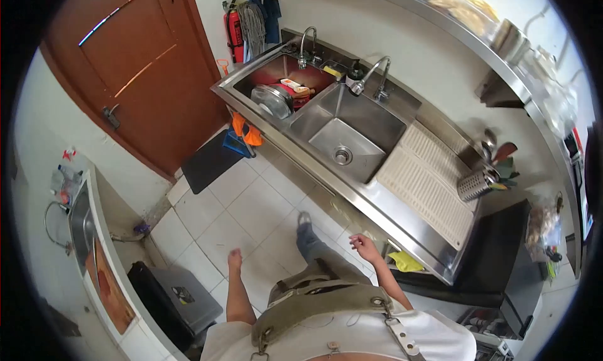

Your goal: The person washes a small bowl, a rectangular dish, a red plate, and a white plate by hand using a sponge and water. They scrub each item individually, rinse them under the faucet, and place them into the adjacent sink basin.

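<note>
Two hands, both empty, seen from the head camera. I am walking up to the steel sink counter (377, 201) over the tiled floor (251, 204). My right hand (364, 246) is hanging just short of the counter's front edge, fingers loosely curled, gripping nothing. My left hand (234, 258) is swinging at my side over the tiles, also loosely curled and bare.

Nearest my right hand: a yellow cloth (405, 262) lying at the counter's near end, close but not touched. The near basin (348, 138) is open, and water seems to be running from its faucet (370, 75). The far basin (282, 84) is holding a lid and other dishes. A ribbed drain mat (427, 182) is lying right of the near basin, with a utensil caddy (474, 185) beyond it.

Judgement: to do this approach well I should be squaring up to the near basin, keeping my right hand clear of the counter's lip, and watching my footing, since the tiles near a running tap could be wet.
</note>
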{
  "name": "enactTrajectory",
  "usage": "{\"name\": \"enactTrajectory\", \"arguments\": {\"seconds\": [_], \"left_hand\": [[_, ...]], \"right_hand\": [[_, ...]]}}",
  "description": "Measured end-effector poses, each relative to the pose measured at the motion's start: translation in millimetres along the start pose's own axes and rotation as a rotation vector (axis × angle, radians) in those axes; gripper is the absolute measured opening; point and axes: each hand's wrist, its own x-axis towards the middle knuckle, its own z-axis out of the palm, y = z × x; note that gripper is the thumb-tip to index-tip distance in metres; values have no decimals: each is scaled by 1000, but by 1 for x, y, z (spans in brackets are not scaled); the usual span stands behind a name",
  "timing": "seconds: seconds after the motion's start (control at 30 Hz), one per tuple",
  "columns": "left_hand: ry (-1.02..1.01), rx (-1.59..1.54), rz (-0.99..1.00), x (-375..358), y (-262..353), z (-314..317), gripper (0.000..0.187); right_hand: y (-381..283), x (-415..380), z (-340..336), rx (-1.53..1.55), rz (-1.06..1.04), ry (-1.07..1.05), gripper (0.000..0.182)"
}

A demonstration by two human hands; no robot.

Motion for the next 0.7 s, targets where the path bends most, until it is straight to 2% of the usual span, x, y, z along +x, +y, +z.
{"name": "enactTrajectory", "arguments": {"seconds": [0.03, 0.07, 0.1, 0.13, 0.17, 0.2, 0.23, 0.27, 0.3, 0.37, 0.5, 0.53, 0.6, 0.63, 0.7], "left_hand": [[60, -204, 28, 1, 112, -2, 34], [99, -297, 115, 15, 170, 10, 30], [138, -387, 204, 33, 212, 21, 26], [143, -382, 217, 52, 236, 32, 26], [173, -395, 323, 69, 263, 45, 22], [198, -402, 417, 82, 284, 58, 20], [196, -386, 412, 87, 305, 69, 20], [228, -328, 508, 86, 330, 75, 21], [256, -277, 613, 94, 363, 75, 23], [282, -232, 636, 109, 423, 63, 25], [409, -226, 665, 165, 491, 31, 30], [481, -246, 676, 184, 503, 28, 30], [479, -296, 707, 225, 528, 24, 29], [474, -336, 719, 240, 538, 18, 28], [420, -298, 707, 265, 569, 13, 25]], "right_hand": [[-37, 29, 7, 112, -96, 13, 23], [-70, 60, 3, 211, -194, 29, 23], [-101, 92, -2, 214, -205, 30, 23], [-130, 123, -5, 189, -255, 15, 23], [-163, 156, -13, 161, -309, 4, 22], [-196, 184, -22, 51, -240, 51, 22], [-219, 219, -32, -57, -427, 180, 22], [-246, 254, -40, 82, -397, 207, 21], [-279, 283, -56, -15, -411, 261, 21], [-329, 347, -81, 38, -532, 438, 20], [-387, 484, -135, -40, -480, 643, 23], [-387, 533, -152, -166, -313, 668, 32], [-400, 594, -169, -428, -205, 756, 44], [-402, 620, -176, -418, -189, 758, 44], [-402, 662, -181, -584, 25, 669, 57]]}}
